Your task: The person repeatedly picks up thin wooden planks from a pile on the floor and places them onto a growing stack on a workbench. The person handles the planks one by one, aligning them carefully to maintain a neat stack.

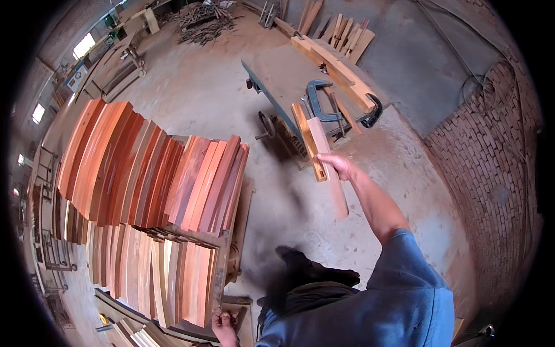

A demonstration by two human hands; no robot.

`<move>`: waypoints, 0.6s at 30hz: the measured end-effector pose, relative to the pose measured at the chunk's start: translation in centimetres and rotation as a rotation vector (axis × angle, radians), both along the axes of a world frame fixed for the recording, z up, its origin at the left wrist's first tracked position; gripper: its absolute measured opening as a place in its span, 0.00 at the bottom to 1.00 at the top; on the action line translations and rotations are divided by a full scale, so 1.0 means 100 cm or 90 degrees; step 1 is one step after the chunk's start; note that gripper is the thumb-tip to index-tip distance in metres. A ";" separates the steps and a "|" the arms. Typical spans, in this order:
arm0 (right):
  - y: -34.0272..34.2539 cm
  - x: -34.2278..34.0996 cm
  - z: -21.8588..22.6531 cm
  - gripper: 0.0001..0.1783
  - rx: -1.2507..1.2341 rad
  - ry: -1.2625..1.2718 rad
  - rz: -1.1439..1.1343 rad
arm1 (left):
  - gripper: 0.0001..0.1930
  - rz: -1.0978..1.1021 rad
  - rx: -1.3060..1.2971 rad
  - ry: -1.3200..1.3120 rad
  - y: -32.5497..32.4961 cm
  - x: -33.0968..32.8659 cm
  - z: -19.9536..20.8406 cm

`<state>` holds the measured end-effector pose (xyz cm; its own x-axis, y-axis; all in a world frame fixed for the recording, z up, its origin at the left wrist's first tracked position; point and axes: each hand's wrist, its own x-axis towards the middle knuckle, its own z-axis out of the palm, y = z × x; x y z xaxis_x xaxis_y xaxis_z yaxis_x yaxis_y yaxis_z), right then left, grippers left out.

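My right hand [338,165] reaches forward, closed around a pale wooden strip [336,196] held at a slant. Its fingertips come up to a yellowish-brown wooden piece [307,137] with a slot near its near end, lying alongside the strip. Whether they touch that piece I cannot tell. Down at the lower edge, my left hand [224,327] is curled beside the near corner of a stack of reddish boards [199,272]. What its fingers hold, if anything, is hidden.
A workbench [272,69] carries a blue C-clamp [318,99], a black clamp [372,113] and a long timber [335,72]. A handwheel [266,125] sticks out at the bench's side. Scrap wood [205,22] lies behind; a pile of bricks [480,168] stands right.
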<state>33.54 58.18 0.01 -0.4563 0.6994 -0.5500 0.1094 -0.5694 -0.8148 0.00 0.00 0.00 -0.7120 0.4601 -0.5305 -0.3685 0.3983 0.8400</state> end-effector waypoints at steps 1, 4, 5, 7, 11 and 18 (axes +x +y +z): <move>-0.004 0.004 -0.005 0.32 -0.025 0.002 0.007 | 0.11 0.006 0.000 0.006 -0.012 -0.001 0.008; 0.068 0.018 0.023 0.26 -0.015 0.001 -0.027 | 0.10 0.001 0.054 0.001 0.049 0.008 -0.017; 0.069 0.013 0.013 0.24 -0.048 0.012 -0.046 | 0.09 -0.009 0.031 0.016 0.048 0.004 -0.005; 0.067 0.005 -0.007 0.22 -0.029 0.012 -0.088 | 0.11 -0.003 0.004 0.041 0.049 0.001 0.018; 0.066 0.042 0.022 0.18 -0.012 -0.056 -0.142 | 0.17 0.006 -0.019 0.043 0.073 0.008 0.028; -0.013 -0.019 0.084 0.16 -0.013 0.229 -0.148 | 0.14 -0.039 -0.048 0.142 0.106 0.030 0.069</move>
<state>31.65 56.90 8.45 -0.4536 0.7967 -0.3995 -0.3134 -0.5622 -0.7653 2.98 10.56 6.95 -0.7873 0.4715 -0.3974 -0.1497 0.4791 0.8649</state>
